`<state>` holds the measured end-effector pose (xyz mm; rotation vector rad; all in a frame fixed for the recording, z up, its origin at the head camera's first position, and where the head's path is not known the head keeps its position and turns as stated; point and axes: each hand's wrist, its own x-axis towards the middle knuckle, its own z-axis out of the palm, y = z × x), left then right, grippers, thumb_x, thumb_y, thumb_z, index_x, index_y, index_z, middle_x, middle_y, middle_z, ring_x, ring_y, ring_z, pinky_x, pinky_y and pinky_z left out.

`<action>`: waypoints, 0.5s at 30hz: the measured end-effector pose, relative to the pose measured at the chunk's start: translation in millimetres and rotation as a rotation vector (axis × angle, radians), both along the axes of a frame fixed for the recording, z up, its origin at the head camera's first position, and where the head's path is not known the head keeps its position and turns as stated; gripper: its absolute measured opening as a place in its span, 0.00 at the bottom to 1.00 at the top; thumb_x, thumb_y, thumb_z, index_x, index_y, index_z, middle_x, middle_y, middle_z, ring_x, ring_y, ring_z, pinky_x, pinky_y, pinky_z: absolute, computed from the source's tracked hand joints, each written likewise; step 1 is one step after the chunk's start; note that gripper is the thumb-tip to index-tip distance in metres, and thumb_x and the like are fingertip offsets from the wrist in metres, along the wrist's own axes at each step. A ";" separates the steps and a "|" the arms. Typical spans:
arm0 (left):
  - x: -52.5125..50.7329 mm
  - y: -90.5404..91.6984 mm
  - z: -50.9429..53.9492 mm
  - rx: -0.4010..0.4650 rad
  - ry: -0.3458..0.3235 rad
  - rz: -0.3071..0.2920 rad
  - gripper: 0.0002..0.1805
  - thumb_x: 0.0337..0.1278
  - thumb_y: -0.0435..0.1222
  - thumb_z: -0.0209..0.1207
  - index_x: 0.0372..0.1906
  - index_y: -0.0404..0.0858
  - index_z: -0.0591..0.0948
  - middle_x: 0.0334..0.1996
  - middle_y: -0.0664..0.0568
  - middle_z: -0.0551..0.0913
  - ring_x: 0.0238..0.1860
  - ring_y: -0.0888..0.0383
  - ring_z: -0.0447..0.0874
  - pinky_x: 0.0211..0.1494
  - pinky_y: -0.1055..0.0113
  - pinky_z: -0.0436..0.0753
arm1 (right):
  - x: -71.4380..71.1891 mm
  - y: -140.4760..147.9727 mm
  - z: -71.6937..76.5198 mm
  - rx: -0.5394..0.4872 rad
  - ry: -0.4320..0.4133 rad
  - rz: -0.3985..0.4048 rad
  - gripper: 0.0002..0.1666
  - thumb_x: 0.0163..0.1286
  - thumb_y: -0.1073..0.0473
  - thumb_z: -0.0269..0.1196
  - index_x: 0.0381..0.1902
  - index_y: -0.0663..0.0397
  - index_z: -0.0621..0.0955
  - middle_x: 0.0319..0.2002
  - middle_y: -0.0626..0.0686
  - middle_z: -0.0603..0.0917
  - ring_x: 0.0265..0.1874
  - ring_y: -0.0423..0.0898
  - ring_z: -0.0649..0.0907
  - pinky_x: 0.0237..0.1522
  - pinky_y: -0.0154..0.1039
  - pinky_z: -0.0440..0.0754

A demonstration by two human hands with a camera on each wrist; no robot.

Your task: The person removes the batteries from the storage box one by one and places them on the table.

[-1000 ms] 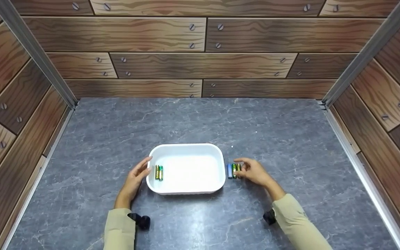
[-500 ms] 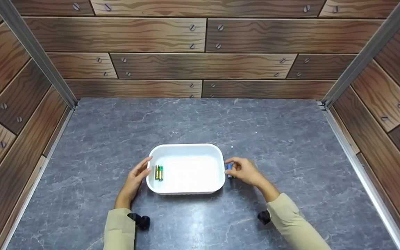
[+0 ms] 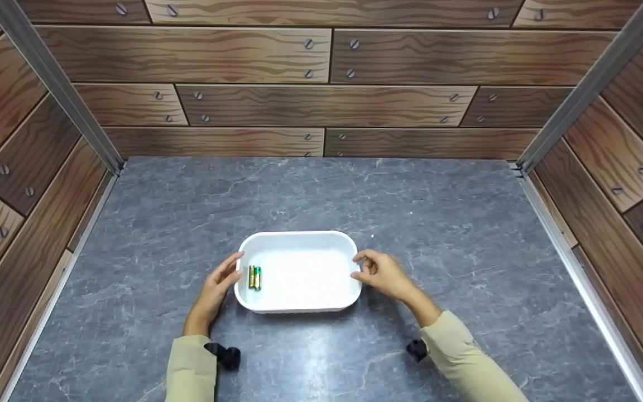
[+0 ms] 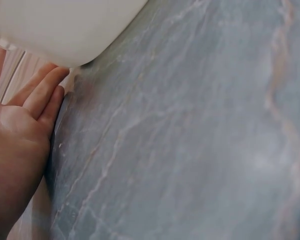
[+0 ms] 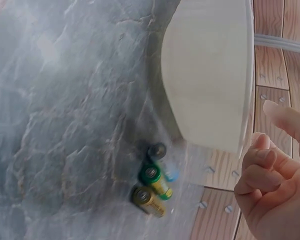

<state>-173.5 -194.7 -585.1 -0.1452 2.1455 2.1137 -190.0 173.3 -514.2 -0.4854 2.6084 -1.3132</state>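
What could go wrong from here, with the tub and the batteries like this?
Two batteries lie loose at the left end of the white tub; if it tilts rightward, they may roll.
Three more batteries lie on the tabletop close to the tub's right end; sliding the tub that way could scatter them.
The right grip hides those three in the head view, so it might knock them unnoticed.

Wood-patterned walls (image 3: 321, 106) and metal posts (image 3: 57, 84) border a grey tabletop (image 3: 321, 195).

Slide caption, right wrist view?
Three batteries lie on the tabletop beside a white tub, right hand nearby.
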 end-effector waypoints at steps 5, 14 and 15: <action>0.2 0.0 -0.4 -0.001 -0.007 -0.003 0.28 0.66 0.33 0.54 0.70 0.36 0.67 0.70 0.37 0.67 0.71 0.49 0.66 0.72 0.63 0.63 | 1.4 -11.7 5.5 -0.002 0.031 0.046 0.19 0.60 0.63 0.68 0.46 0.68 0.79 0.22 0.51 0.76 0.18 0.33 0.68 0.23 0.26 0.66; -0.6 -0.7 -1.7 -0.009 -0.008 0.003 0.28 0.66 0.33 0.54 0.69 0.35 0.67 0.70 0.37 0.68 0.70 0.50 0.67 0.73 0.58 0.61 | 2.0 -37.2 12.9 0.047 0.078 0.113 0.18 0.59 0.62 0.69 0.45 0.65 0.80 0.21 0.53 0.77 0.18 0.32 0.67 0.22 0.25 0.65; -0.6 -0.6 -1.2 -0.008 -0.011 0.003 0.28 0.65 0.33 0.54 0.69 0.35 0.67 0.70 0.37 0.68 0.70 0.50 0.66 0.73 0.59 0.61 | 2.3 -40.0 13.5 0.051 0.075 0.118 0.18 0.59 0.61 0.69 0.45 0.65 0.80 0.21 0.52 0.77 0.18 0.32 0.67 0.22 0.25 0.65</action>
